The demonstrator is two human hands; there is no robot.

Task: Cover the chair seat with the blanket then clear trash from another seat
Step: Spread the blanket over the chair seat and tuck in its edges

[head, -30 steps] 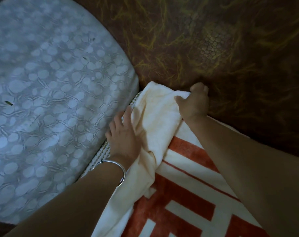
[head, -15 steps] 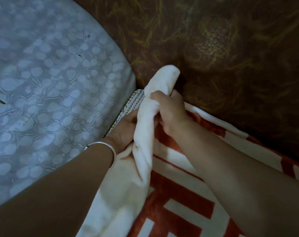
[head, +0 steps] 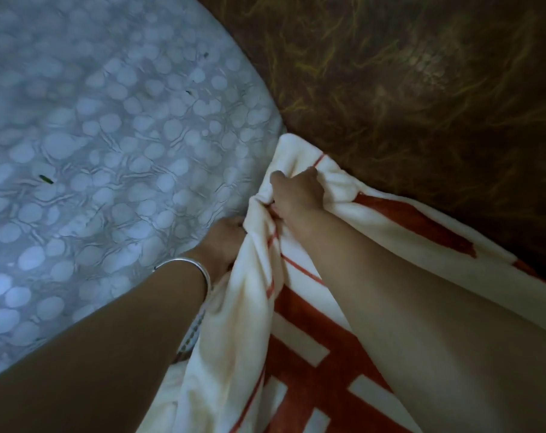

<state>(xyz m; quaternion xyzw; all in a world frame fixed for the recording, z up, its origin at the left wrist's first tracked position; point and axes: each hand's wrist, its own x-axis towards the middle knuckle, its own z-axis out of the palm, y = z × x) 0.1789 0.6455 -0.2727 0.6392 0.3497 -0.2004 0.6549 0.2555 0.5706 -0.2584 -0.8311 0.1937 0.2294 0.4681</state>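
I see the blanket, cream with red bars, spread over the chair seat, whose woven edge peeks out below the left wrist. Its corner, held up half a second ago, now lies lower against the brown patterned backing. The right hand clutches that bunched corner, and the left hand grips the fold beside it, fingers tucked under.

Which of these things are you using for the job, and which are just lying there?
For the job: cream and red fleece blanket, gripped by left hand and right hand; woven seat edge.
Just there: grey-blue pebble-patterned surface; brown yellow-streaked surface; silver bangle.
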